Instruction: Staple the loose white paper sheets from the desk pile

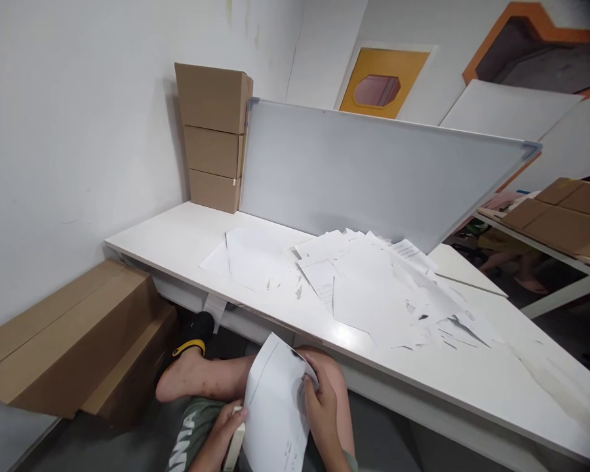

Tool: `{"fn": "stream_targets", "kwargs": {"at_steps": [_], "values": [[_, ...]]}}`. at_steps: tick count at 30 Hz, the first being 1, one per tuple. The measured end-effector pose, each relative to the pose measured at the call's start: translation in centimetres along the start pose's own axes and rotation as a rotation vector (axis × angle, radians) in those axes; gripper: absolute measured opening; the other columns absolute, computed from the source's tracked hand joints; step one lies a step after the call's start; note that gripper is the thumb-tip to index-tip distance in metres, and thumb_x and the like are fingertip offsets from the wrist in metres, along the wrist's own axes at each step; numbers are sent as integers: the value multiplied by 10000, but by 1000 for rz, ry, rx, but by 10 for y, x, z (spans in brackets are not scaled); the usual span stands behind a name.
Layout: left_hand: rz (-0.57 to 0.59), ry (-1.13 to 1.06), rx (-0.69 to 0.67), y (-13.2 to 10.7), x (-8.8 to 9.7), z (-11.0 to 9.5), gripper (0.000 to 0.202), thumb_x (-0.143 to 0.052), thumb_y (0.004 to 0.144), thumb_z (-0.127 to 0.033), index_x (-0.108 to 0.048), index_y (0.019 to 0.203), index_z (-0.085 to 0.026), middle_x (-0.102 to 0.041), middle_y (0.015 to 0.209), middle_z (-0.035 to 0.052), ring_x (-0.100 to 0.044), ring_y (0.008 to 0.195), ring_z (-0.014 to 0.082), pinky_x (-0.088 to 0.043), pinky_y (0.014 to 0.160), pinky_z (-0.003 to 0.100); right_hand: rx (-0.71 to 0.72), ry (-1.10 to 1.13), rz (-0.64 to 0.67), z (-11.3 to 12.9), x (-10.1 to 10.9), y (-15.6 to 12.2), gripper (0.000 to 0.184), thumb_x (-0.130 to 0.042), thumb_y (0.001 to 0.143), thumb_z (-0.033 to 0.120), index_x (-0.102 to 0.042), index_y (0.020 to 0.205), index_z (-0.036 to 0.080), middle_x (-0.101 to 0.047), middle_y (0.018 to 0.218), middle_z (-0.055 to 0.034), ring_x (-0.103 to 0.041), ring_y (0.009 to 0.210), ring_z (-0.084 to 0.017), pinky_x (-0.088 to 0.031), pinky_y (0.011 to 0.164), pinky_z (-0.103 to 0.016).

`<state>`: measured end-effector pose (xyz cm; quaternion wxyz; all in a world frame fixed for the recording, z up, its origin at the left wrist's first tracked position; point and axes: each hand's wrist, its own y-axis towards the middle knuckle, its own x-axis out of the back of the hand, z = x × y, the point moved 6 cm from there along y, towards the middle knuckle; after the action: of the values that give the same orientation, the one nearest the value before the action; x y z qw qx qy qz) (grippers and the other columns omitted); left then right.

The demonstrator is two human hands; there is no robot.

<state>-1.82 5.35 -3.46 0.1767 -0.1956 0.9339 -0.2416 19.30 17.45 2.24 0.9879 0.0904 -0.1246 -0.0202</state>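
Note:
A sheet of paper [274, 400] with some print is held over my lap, slightly curved. My right hand [321, 403] is closed on its right edge, thumb on the near face. Closed around a slim cream-coloured tool [235, 446], my left hand [221, 438] is beside the sheet's left edge; the tool's kind is unclear and part of it is covered by the fingers. On the white table [275, 314] in front lies a loose pile of papers [373, 288], with small torn or cut scraps [299, 288] around it. More sheets [255, 255] lie to the left of the pile.
A whiteboard [364, 170] leans upright along the table's back. Stacked cardboard boxes [211, 141] stand at the back left corner. A large carton [69, 334] is on the floor at left, near my foot [187, 373]. Further cartons [565, 219] rest on another table at right.

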Motion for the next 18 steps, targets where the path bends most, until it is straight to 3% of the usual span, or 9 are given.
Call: {"fn": "stream_targets", "kwargs": {"at_steps": [5,18], "values": [[2,30,-3,-4,5,0,737,-720,494,-676,-663,1001,-145,-674,1164,122,-540,1173,348,-416,1021,404,31,29,14,5,-5,0,389,-512,818,347,-628,1147,175,-652,1211,-115,-575,1157,-273,-459,1014,-448],[44,30,-83,-3,3,3,733,-695,527,-690,-668,1006,-136,-689,1124,126,-530,1193,341,-395,1039,408,39,-13,21,0,-3,-4,417,-513,812,365,-618,1157,155,-647,1221,-128,-574,1159,-278,-452,1016,-456]]}}
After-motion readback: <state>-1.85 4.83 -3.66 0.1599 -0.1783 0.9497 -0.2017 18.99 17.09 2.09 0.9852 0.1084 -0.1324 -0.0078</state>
